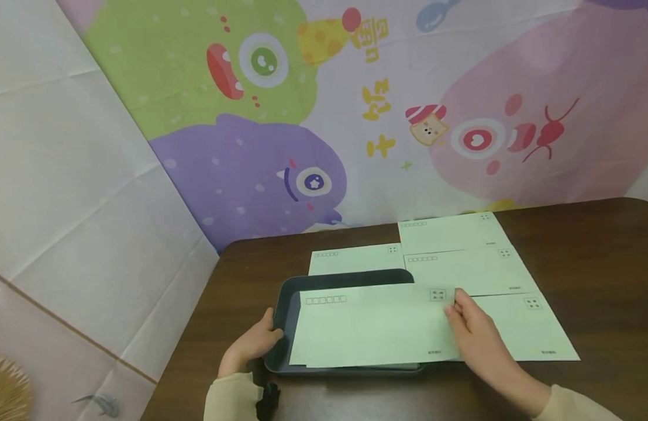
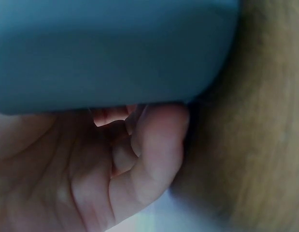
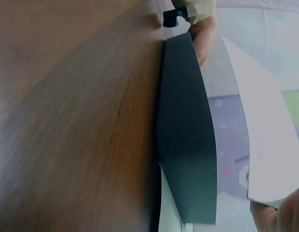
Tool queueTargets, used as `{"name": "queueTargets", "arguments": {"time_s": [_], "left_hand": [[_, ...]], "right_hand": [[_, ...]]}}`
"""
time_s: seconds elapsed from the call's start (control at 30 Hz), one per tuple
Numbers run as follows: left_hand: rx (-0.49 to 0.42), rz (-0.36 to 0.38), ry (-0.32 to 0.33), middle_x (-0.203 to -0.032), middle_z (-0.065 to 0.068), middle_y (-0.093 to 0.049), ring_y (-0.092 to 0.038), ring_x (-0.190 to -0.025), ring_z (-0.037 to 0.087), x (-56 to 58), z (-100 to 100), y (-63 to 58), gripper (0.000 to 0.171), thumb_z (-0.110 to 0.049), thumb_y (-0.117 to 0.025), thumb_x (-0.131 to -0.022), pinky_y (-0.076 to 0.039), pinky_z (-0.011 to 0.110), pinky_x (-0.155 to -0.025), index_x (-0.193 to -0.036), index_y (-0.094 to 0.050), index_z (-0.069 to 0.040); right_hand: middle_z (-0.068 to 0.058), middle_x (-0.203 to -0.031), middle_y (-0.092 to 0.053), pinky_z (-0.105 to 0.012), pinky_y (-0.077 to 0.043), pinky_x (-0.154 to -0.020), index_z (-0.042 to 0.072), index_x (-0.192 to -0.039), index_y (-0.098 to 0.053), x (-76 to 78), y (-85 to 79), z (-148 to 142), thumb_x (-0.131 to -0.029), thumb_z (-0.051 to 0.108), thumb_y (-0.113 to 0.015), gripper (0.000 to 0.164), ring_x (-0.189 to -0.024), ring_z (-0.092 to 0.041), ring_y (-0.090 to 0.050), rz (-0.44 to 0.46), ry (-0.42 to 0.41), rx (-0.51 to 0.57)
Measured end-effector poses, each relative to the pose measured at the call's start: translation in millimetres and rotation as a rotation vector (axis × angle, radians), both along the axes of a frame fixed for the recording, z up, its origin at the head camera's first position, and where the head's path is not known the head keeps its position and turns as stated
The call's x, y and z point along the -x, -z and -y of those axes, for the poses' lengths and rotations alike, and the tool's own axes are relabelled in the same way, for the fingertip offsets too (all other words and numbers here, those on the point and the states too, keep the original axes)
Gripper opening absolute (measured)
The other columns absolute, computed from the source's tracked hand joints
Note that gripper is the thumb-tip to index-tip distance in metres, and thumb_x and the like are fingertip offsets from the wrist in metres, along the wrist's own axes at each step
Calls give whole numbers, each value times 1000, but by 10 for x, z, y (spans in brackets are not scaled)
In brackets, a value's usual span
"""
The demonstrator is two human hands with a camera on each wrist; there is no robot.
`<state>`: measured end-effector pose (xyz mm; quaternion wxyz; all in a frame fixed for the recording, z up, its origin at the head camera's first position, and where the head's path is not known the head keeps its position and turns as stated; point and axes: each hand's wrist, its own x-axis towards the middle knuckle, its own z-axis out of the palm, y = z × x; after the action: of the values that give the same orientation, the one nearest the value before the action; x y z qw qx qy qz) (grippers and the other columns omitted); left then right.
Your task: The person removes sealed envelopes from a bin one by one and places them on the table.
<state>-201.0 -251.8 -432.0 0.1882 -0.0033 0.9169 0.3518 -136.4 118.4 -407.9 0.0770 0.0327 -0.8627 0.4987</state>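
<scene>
My left hand (image 1: pixel 252 344) grips the left end of a dark rectangular tray (image 1: pixel 350 275) on the table. In the left wrist view its fingers (image 2: pixel 161 150) curl against the tray's outer wall (image 2: pixel 115 67). With thumb and fingers, my right hand (image 1: pixel 480 336) pinches the right end of a pale green envelope (image 1: pixel 376 327). This envelope is over the tray; the right wrist view shows it (image 3: pixel 267 125) raised above the tray's rim, slightly bowed. Pale paper edges show beneath it along the tray's front, their number hidden.
Several matching envelopes lie on the brown table (image 1: pixel 597 280): one behind the tray (image 1: pixel 355 257), others at the back right (image 1: pixel 452 232), middle right (image 1: pixel 471 272) and front right (image 1: pixel 534 330). A cartoon-printed cloth (image 1: pixel 387 193) hangs behind the table. Pale panels (image 1: pixel 119 245) stand left.
</scene>
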Motion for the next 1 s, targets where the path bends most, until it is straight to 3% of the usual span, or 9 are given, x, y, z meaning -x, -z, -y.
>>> {"name": "queueTargets", "arguments": {"time_s": [0.13,0.23,0.33,0.4,0.5,0.7,0.77,0.87,1.0], "left_hand": [[1,3,-5,-147,31,-3,-9,-135,44,-7,-9,-4,69,-13,-40,-90,-13,56,-107,-140,-1,14],[-1,1,-1,-147,31,-3,-9,-135,43,-9,-8,-2,69,-13,-40,-90,-13,56,-107,-140,-1,14],[3,-2,0,-147,30,-4,-10,-135,43,-7,0,7,69,-13,-40,-90,-14,56,-107,-140,-1,13],[4,-4,-2,-147,31,-4,-10,-135,43,-6,2,5,69,-13,-40,-90,-14,56,-107,-140,-1,14],[-2,-1,-3,-147,31,-3,-9,-135,43,-6,3,6,69,-13,-40,-90,-13,56,-107,-140,-1,14],[-5,2,-2,-147,30,-3,-9,-135,43,-9,0,3,69,-13,-40,-90,-13,56,-107,-140,-1,14],[-3,-4,4,-147,30,-4,-9,-135,43,-8,2,4,69,-13,-40,-90,-13,56,-107,-140,-1,14],[-6,-10,13,-147,31,-4,-9,-135,43,-8,4,1,69,-12,-40,-90,-13,57,-107,-140,-1,14],[-7,-9,13,-147,31,-3,-8,-135,43,-9,4,0,69,-12,-40,-89,-13,57,-107,-140,-1,14]], "right_hand": [[-7,-73,-40,-24,-31,-46,1,-90,-38,2,47,-156,-97,10,-35,11,-52,-6,-29,3,20,11],[-23,-94,-53,-23,-40,-50,-5,-107,-38,-4,86,-287,-98,8,-31,18,-60,1,-42,32,2,77],[-32,-118,-47,-26,-49,-56,-10,-126,-27,-16,124,-425,-98,6,-26,32,-77,8,-51,70,-35,169],[-33,-120,-43,-29,-52,-58,-10,-130,-20,-18,148,-514,-97,4,-24,36,-82,9,-53,79,-49,210],[-28,-119,-41,-33,-52,-56,-8,-131,-16,-18,191,-642,-96,3,-24,37,-82,6,-55,69,-63,253],[13,-107,-49,-35,-51,-54,14,-127,-26,-26,311,-887,-94,-2,-31,37,-81,-1,-60,62,-87,296],[12,-108,-49,-34,-51,-55,19,-128,-26,-37,334,-956,-93,-3,-33,42,-82,0,-59,71,-80,262],[-9,-119,-47,-32,-50,-58,18,-137,-21,-59,331,-1040,-93,-3,-34,51,-83,3,-56,108,-74,211],[4,-117,-49,-34,-51,-57,22,-140,-19,-105,335,-1152,-93,-2,-34,55,-81,0,-58,160,-81,198]]}}
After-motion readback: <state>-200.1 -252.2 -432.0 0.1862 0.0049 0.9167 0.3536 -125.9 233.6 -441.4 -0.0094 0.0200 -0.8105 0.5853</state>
